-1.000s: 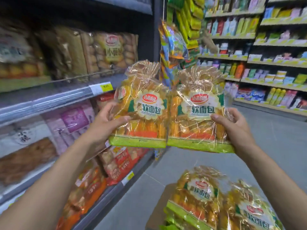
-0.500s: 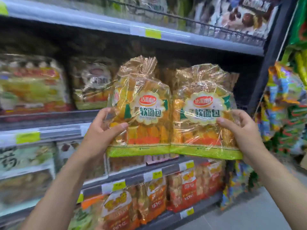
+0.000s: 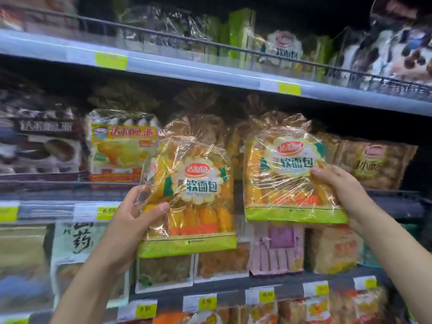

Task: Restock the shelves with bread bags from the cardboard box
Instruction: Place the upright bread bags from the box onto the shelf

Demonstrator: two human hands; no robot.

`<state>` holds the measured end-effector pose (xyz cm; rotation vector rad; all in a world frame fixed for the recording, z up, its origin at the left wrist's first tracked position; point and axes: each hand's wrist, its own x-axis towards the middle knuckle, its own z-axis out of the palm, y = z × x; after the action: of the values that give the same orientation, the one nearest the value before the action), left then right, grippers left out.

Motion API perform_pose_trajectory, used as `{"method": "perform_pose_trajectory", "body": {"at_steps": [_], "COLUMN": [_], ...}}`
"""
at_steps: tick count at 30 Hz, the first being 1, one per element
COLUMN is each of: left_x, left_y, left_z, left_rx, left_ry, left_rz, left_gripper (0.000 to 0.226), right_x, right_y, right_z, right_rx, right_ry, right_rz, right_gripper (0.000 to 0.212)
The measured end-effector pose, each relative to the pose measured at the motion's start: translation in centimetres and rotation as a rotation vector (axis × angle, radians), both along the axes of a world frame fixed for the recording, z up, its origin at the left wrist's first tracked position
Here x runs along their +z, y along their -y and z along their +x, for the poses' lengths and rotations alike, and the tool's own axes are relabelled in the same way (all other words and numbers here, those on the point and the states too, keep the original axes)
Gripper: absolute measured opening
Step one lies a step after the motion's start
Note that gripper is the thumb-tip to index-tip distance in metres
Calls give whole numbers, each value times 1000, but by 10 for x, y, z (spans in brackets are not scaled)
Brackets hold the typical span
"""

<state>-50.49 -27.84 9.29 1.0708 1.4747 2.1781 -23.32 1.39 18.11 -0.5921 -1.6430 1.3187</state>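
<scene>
Bread bags (image 3: 189,195) now apart, right higher.

Two bread bags: the left bread bag (image 3: 191,195) and the right bread bag (image 3: 289,174) are clear crinkled plastic film, glossy, catching glare along the creases; printed matt-looking green band at the bottom edge. Shelf edge (image 3: 187,71) smooth pale metal or plastic, cannot tell which, with a dull sheen. Black wire rail (image 3: 233,52) above it, thin metal. Price tags (image 3: 111,60) flat yellow paper. Neighbouring yellow pie pack (image 3: 121,150) glossy plastic wrap.
</scene>
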Motion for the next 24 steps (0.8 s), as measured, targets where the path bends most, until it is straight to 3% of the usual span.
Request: {"method": "perform_pose_trajectory", "body": {"at_steps": [7, 11, 13, 16, 19, 21, 24], "left_x": [-6, -9, -11, -12, -13, -13, -11], "left_y": [-2, -7, -11, -13, -12, -11, -9], "left_z": [-19, -23, -23, -25, -24, -23, -20], "left_rx": [-21, -44, -42, -30, -33, -40, -43], "left_ry": [53, 52, 57, 62, 65, 71, 74], "left_rz": [16, 0, -2, -10, -25, -23, -13], "left_gripper": [85, 83, 83, 81, 84, 85, 86], "right_x": [31, 44, 48, 45, 29, 20, 18], "right_y": [-32, -41, -47, -67, -68, -70, -68], "right_z": [-48, -72, -83, -99, -104, -105, -102], "right_rx": [140, 70, -1, -80, -152, -218, -438], "right_ry": [-52, -4, 18, 73, 158, 226, 232], "right_rz": [-203, -183, -127, -39, 0, 24, 278], "right_gripper": [21, 41, 48, 77, 59, 83, 81]}}
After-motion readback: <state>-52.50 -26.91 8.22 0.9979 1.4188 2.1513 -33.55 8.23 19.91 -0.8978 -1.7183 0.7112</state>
